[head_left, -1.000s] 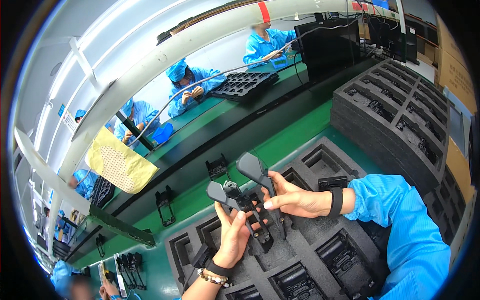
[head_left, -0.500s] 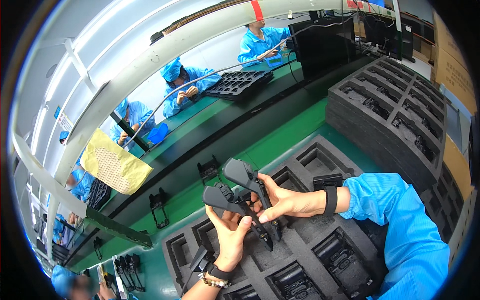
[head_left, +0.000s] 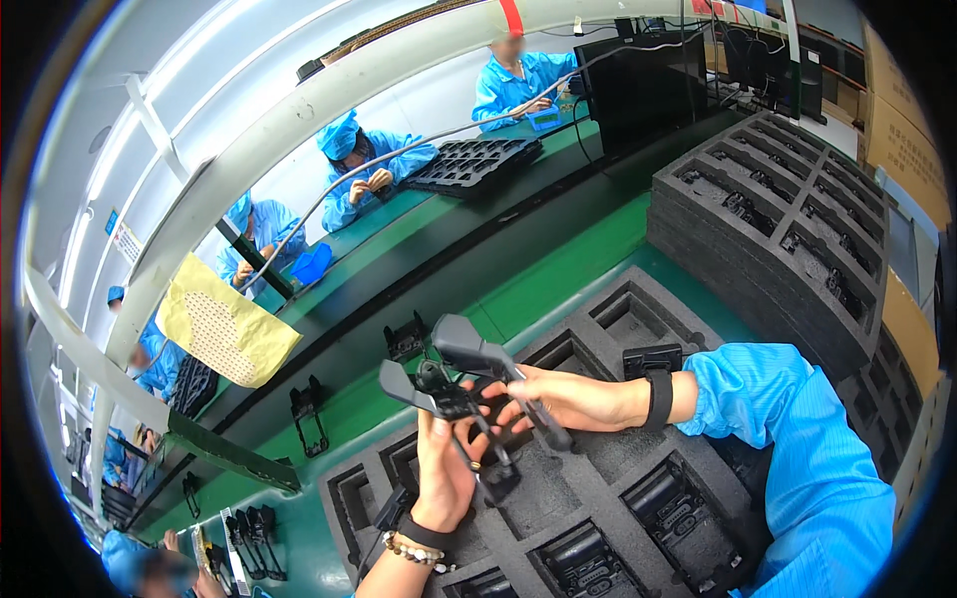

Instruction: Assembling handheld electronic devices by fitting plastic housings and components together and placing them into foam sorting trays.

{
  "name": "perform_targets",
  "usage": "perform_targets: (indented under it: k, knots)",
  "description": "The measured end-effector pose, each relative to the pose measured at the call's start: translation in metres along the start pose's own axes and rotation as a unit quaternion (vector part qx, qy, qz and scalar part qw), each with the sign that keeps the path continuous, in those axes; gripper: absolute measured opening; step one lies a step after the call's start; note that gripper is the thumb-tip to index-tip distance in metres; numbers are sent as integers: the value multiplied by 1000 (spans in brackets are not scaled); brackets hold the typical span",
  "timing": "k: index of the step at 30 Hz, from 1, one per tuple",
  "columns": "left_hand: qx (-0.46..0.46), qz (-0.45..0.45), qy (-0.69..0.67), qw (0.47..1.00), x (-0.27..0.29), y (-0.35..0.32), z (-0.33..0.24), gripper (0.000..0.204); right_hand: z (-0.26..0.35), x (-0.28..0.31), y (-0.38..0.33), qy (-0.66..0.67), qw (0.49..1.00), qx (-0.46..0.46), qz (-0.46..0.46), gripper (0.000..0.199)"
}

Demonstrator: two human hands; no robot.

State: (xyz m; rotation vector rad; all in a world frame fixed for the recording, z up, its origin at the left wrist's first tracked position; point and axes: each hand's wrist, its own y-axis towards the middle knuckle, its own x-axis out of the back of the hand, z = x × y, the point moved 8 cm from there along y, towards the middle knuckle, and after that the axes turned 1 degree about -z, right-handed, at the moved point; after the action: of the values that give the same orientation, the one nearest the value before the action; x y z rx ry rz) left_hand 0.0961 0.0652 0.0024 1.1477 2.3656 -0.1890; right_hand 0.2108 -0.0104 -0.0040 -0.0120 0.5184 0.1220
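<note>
My left hand [head_left: 446, 483] is closed on a black plastic part with a paddle-shaped end [head_left: 409, 387], tilted so its open, framed side shows. In my right hand [head_left: 583, 401], the fingers grip a similar black part [head_left: 473, 345] by its long body, its rounded paddle pointing up and left. The two parts are close together and overlap in view; whether they touch, I cannot tell. Some fingertips are hidden behind them. Both hands are above a dark grey foam tray [head_left: 608, 476], whose pockets hold several black molded parts [head_left: 680, 510], while other pockets are bare.
A tall stack of foam trays [head_left: 733, 264] stands to the right. Loose black parts [head_left: 310, 416] lie on the green bench [head_left: 558, 284] beyond the tray. A yellow perforated sheet [head_left: 221, 324] hangs from the white frame at left. Co-workers in blue sit across the bench.
Both parts have turned in my hands, the left one now showing its framed side. My left hand has shifted slightly left, and its grip has changed. The right forearm stays put.
</note>
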Motion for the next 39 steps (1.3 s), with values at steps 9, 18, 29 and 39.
perform_targets:
  k: [9,18,29,39]
  knots:
    - [32,2,-129,991,12,10,-12,52,18,25,2,15,996,50,-73,46]
    - [-33,-98,27,994,24,7,-10,11,26,29,-2,40,991,91,-87,32]
    - [-68,-112,35,991,23,6,-12,9,22,32,-1,33,993,83,-83,34]
    - [-65,-106,33,992,24,7,-12,7,21,30,-2,17,994,68,-83,33]
